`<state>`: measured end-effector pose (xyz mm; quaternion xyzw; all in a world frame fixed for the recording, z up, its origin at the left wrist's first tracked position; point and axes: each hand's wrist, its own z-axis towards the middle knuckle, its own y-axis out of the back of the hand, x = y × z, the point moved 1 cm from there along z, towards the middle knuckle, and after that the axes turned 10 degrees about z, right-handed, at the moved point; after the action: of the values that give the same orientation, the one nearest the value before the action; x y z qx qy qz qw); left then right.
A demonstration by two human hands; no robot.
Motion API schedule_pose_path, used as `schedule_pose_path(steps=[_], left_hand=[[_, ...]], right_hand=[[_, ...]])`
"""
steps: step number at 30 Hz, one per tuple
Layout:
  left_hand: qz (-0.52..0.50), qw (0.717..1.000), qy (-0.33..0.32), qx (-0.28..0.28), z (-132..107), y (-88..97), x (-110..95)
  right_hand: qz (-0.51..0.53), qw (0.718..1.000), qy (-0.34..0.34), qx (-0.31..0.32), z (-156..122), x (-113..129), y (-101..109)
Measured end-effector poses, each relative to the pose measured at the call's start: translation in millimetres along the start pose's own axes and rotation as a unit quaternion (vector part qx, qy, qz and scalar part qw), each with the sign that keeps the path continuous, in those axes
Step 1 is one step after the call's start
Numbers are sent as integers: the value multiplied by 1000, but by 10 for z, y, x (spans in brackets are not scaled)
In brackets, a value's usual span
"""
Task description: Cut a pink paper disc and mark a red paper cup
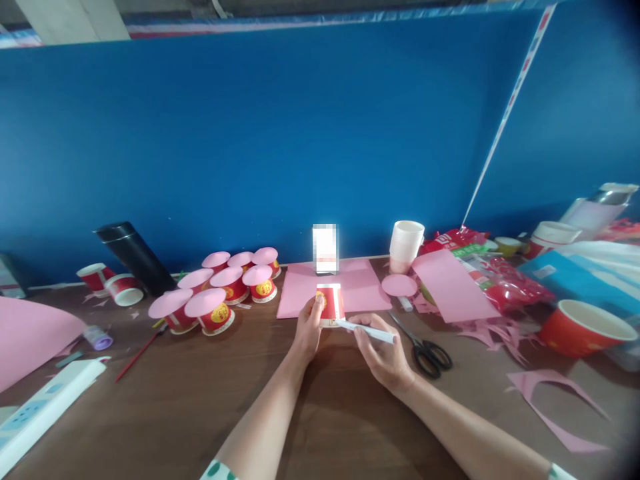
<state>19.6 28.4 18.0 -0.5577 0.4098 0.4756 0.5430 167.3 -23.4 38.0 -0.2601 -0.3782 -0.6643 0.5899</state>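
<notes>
A red paper cup with a white band is held in my left hand, the thumb lying along its side. My right hand grips a slim white pen-like tool. The tool's tip points at the cup's near lower edge; whether it touches I cannot tell. Behind the cup lie pink paper sheets with a bright phone-like screen standing upright at their far side. Black-handled scissors rest just right of my right hand.
On the left, several upturned red cups carry pink paper cones, near a black flask and white power strip. Stacked white cups, a pink disc, red packets, paper scraps and a large red cup are right.
</notes>
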Motion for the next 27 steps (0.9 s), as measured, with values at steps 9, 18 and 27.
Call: schedule_pose_path(steps=[9, 18, 27], left_hand=[[10, 999, -20, 29, -3, -13, -8], [9, 999, -28, 43, -1, -1, 11], [25, 998, -37, 37, 1, -1, -3]], right_hand=[[-3, 1000, 3, 11, 2, -23, -6], [-13, 1000, -6, 26, 6, -19, -12], [5, 1000, -24, 19, -7, -27, -16]])
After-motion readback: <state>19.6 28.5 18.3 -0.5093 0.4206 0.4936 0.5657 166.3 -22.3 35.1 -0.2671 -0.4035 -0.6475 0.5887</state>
